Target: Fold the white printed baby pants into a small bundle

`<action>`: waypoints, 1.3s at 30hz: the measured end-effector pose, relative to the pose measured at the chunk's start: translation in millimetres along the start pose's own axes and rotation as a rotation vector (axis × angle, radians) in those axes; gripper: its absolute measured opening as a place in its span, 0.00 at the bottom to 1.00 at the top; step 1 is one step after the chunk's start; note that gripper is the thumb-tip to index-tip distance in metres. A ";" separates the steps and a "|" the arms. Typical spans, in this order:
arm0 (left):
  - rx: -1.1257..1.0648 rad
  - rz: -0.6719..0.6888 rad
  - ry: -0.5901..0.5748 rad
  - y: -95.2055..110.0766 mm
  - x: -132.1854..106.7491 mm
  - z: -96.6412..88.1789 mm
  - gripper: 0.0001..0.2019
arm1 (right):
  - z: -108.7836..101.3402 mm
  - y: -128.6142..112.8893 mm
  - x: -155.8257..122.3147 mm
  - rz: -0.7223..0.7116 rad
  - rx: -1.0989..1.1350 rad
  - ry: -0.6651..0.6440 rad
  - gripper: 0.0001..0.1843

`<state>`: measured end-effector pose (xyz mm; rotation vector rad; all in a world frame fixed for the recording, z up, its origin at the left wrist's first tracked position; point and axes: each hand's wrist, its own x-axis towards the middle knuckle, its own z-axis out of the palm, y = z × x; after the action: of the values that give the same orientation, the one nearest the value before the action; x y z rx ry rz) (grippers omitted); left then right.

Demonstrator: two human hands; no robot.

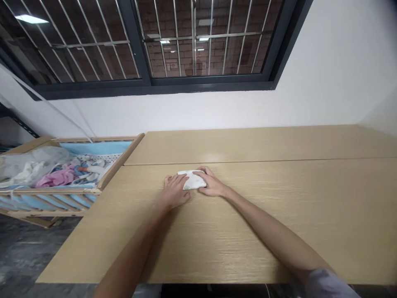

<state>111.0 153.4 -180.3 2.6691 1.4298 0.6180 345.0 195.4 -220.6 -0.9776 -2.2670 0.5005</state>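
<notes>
Both hands rest on a small folded white cloth lying on the desk, far out in front of the person with both arms stretched forward. The left hand lies flat, palm down, fingers spread and extended, with its fingertips over the near left edge of the cloth and the rest of the palm on the bare desk just beside it. The right hand is cupped over the right side of the cloth, fingers curled loosely around its edge and thumb pointing toward the left hand; whether it pinches the fabric or only presses it is hard to tell. The cloth sits between the two hands, touching both, flat on the wood, with a faint green mark near the left fingertips. Just beyond the hands a seam runs across the desk. Well off to the left of the left hand, beside the desk's edge, stands a wooden crib with blue lining, holding a heap of clothes in pink and white. Far beyond the hands, above the white wall, is a barred window.
</notes>
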 end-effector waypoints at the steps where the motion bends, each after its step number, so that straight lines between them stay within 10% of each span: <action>1: -0.017 -0.012 0.007 0.0 0.7 1.2 0.26 | -0.1 -1.5 -0.2 0.002 0.015 0.029 0.40; 9: -0.266 -0.261 0.160 16.8 6.7 -13.4 0.15 | -3.5 -18.9 11.2 0.342 0.578 0.398 0.29; 16: -0.749 -0.443 0.014 31.5 5.8 -29.2 0.17 | -27.2 -21.7 20.7 0.340 0.973 0.184 0.38; 21: -0.891 -0.574 -0.067 29.1 3.6 -23.0 0.23 | -29.0 -17.4 22.2 0.458 1.098 0.269 0.36; 29: -0.475 -0.581 -0.126 25.8 0.2 -10.9 0.16 | -9.7 -1.7 21.1 0.569 0.881 0.302 0.25; 39: -0.001 -0.365 -0.129 48.1 -6.6 -19.6 0.15 | -9.2 -9.9 18.9 0.290 0.381 0.252 0.23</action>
<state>138.5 117.8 -153.5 2.3059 1.8086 0.4059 335.8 204.0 -201.0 -1.1018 -1.7330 0.8458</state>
